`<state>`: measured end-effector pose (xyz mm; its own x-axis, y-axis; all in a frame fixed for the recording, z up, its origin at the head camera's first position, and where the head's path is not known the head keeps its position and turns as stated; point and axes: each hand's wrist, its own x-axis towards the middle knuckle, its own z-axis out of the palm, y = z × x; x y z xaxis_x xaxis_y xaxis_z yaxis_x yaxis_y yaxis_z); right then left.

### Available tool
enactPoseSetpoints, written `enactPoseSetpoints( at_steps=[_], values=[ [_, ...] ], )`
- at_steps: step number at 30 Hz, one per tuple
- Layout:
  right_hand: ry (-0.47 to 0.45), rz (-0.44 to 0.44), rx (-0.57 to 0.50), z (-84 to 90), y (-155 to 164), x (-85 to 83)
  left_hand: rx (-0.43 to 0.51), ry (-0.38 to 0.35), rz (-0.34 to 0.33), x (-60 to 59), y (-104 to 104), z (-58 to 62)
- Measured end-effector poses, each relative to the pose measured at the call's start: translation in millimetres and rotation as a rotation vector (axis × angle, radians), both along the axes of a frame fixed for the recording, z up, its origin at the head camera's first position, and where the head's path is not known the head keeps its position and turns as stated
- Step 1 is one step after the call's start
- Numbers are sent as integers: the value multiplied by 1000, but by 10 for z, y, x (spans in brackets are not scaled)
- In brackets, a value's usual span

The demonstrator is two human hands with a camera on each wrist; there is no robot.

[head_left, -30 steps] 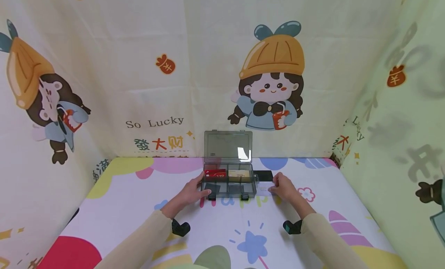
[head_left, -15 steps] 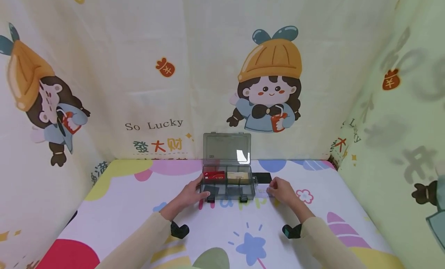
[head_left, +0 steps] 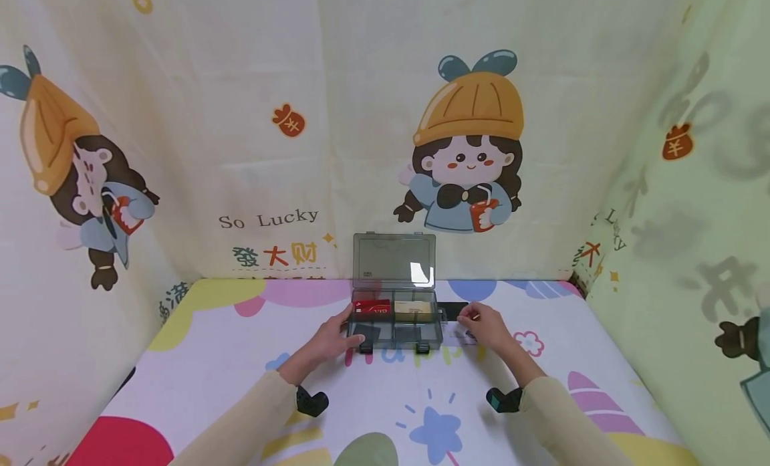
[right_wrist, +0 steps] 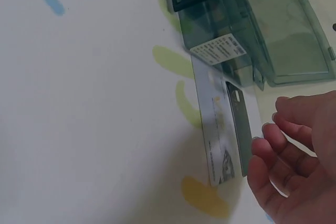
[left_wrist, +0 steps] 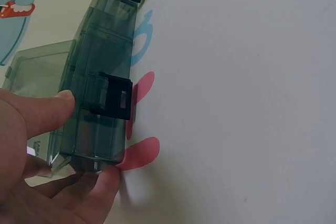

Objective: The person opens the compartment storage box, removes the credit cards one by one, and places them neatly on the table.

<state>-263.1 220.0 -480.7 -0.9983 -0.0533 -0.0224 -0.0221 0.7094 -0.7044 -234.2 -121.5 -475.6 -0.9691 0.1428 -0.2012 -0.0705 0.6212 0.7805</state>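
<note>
Both arms reach forward in long tan sleeves, each with a small black camera under the wrist. The left hand (head_left: 329,337) has its thumb up on one side and its fingers (left_wrist: 100,190) curled below, making a grip. The right hand (head_left: 484,325) is well apart from that grip, off to its right side. Its fingers (right_wrist: 273,145) bend loosely and hold nothing.
</note>
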Motion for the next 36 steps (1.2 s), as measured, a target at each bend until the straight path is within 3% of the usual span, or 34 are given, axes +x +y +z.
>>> enactPoseSetpoints(
  at_steps=[11,17,25,36],
  values=[
    [84,43,-46,114,-129,-28,55,42,-3,-51,20,-64],
    [80,56,-52,147,-220,-50,66,40,51,-46,-9,-90],
    [118,88,-114,93,-259,-99,68,43,61,-73,-36,-91],
    [151,142,-89,15,-308,-162,59,25,50,-86,-14,-36]
  ],
)
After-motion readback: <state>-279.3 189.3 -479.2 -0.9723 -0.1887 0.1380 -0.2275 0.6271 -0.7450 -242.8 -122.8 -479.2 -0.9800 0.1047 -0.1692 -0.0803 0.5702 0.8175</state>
